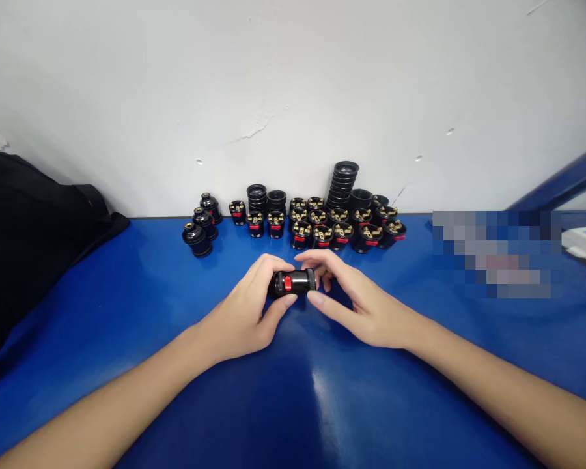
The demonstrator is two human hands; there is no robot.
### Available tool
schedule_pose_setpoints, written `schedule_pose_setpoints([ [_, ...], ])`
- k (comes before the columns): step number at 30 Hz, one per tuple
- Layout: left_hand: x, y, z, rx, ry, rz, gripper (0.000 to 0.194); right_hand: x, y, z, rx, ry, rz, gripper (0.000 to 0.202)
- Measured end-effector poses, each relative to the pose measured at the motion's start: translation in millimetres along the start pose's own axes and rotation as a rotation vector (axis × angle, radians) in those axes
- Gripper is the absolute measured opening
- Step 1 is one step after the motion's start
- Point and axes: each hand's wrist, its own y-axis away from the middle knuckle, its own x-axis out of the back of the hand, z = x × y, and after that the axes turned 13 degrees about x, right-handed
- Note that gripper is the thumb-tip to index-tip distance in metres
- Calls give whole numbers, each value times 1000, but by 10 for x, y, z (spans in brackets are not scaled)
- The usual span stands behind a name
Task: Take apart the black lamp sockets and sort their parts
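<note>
A black lamp holder (299,282) with a red switch lies on its side between my two hands, just above the blue table. My left hand (254,299) grips its left end, thumb below and fingers over the top. At the other end, my right hand (354,296) has its thumb and fingers closed about the ribbed ring (311,279). The fingers' far side is partly hidden. Behind my hands stand several open socket bodies (301,236) with brass terminals and red switches.
Three capped lamp holders (196,240) stand at left. Stacked black rings (342,185) rise beside the white wall (293,85). Dark cloth (34,234) hangs at far left. On the right are a blurred-out patch (502,257) and a blue frame bar (561,176).
</note>
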Motion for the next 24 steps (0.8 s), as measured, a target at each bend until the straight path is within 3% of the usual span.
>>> schedule_pose_setpoints([
  [2,-1,-4,0,-11,0,0,28,-2,1,5,-29,-7,-12,35],
  [6,-3,-1,0,-5,1,-5,28,-8,1,6,28,21,8,54],
  [10,-1,4,4,0,5,-3,27,-7,1,7,-34,4,-13,38],
  [13,1,2,8,7,11,-7,27,-1,9,7,50,28,0,54],
  [17,-1,-5,9,12,13,-4,26,10,15,1,-34,4,-17,36],
  [21,-2,-4,13,16,13,-8,26,14,6,-1,33,28,6,50],
  [24,2,0,14,13,5,-1,26,14,-5,-1,-50,8,-10,34],
])
